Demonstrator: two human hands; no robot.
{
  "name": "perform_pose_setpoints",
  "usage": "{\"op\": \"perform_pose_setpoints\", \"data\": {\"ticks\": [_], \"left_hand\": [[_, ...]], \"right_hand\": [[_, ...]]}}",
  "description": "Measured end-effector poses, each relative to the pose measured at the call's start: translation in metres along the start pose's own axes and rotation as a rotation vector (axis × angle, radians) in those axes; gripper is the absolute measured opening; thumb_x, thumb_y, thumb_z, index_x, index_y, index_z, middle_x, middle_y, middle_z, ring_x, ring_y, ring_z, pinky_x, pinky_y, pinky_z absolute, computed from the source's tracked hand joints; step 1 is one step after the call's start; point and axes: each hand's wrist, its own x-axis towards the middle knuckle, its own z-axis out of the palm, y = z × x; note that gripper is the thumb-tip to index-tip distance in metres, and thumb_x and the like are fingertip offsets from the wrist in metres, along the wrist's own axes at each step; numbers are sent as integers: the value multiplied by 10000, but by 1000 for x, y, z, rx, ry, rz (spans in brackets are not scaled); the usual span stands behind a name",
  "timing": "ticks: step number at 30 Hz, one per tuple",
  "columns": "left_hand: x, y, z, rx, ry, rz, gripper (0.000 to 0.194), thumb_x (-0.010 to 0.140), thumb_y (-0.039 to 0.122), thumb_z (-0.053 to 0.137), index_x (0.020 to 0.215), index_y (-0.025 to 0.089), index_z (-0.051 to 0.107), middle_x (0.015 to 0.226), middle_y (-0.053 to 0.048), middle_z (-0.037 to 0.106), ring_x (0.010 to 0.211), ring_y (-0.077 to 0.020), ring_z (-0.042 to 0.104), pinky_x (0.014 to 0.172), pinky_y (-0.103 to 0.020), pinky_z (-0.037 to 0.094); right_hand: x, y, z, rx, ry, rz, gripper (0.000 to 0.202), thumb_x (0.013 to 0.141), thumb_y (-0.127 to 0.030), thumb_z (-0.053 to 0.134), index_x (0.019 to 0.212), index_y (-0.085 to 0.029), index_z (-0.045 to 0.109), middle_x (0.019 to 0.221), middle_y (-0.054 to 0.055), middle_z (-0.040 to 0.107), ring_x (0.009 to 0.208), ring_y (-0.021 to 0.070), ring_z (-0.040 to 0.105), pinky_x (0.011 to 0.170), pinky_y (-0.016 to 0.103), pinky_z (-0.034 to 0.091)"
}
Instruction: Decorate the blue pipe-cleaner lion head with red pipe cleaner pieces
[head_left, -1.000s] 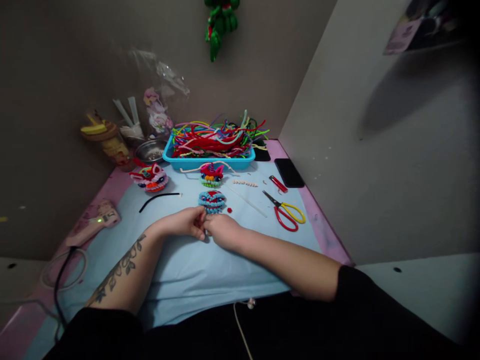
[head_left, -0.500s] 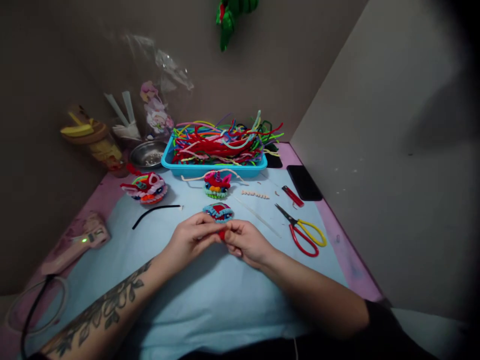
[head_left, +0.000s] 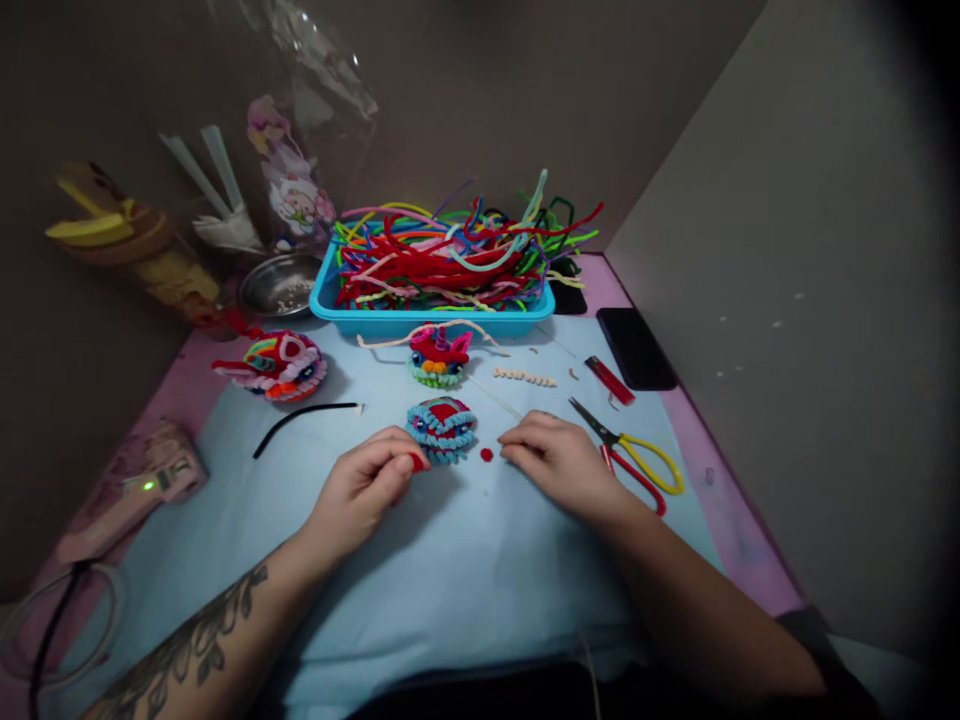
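A small red fuzzy piece [head_left: 417, 462] is pinched between the thumb and fingers of my left hand [head_left: 371, 480]. My right hand [head_left: 562, 460] hovers low over the blue cloth, thumb and index fingertips slightly parted, with nothing visible between them. Just left of those fingertips lies a small round red piece [head_left: 486, 455]. Between the hands and a little behind them sits a blue-and-red lion-like head [head_left: 442, 425] of fuzzy pipe cleaner. A thin pale stick [head_left: 499, 398] runs partly beneath my right hand. Scissors [head_left: 630, 455] with red and yellow handles lie right of that hand.
Behind are a blue tray [head_left: 435, 325] of colourful pipe cleaners, a smaller lion-like head [head_left: 437, 358] and a metal bowl [head_left: 277, 285]. A larger head [head_left: 277, 365], a black strip [head_left: 300, 415] and a pink glue gun [head_left: 142, 490] lie left. A phone [head_left: 637, 348] and red cutter [head_left: 609, 380] lie right.
My hands have moved apart, the right hand going right. One small red piece stays in the left hand, and another now shows on the cloth. The view has shifted slightly.
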Motion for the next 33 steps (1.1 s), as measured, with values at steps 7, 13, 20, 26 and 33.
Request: {"op": "perform_pose_setpoints", "data": {"ticks": [7, 13, 20, 26, 33], "left_hand": [[2, 0, 2, 37, -17, -17, 277, 882, 358, 433, 837, 152, 613, 771, -22, 560, 541, -83, 456, 529, -225, 392], [4, -7, 7, 184, 41, -16, 213, 821, 330, 566, 937, 163, 631, 877, -57, 657, 741, -145, 597, 625, -234, 475], [7, -22, 7, 454, 196, 176, 142, 828, 261, 560, 938, 177, 594, 859, -29, 642, 699, -122, 588, 617, -227, 481], [16, -30, 7, 609, 217, 315, 104, 843, 233, 557, 928, 175, 567, 812, -15, 613, 726, -126, 580, 649, -233, 481], [20, -32, 4, 644, 188, 436, 159, 874, 190, 519, 994, 163, 620, 918, -68, 644, 850, -150, 602, 761, -260, 494]], "right_hand": [[1, -3, 28, -341, -136, 12, 129, 850, -244, 574, 932, -205, 666, 928, 52, 634, 908, 184, 584, 762, 279, 436], [1, -5, 26, -254, -135, 9, 89, 829, -167, 550, 847, -180, 637, 858, 36, 606, 858, 162, 566, 745, 260, 419], [5, -11, 31, -39, 25, -128, 56, 799, -159, 564, 824, -193, 600, 819, 22, 584, 779, 151, 564, 707, 260, 435], [22, -25, 47, -122, 160, -280, 81, 841, -183, 547, 895, -202, 605, 853, 48, 606, 838, 190, 563, 750, 301, 453], [25, -20, 60, -85, 229, -251, 70, 849, -184, 546, 874, -201, 610, 857, 47, 609, 851, 184, 569, 776, 301, 471]]}}
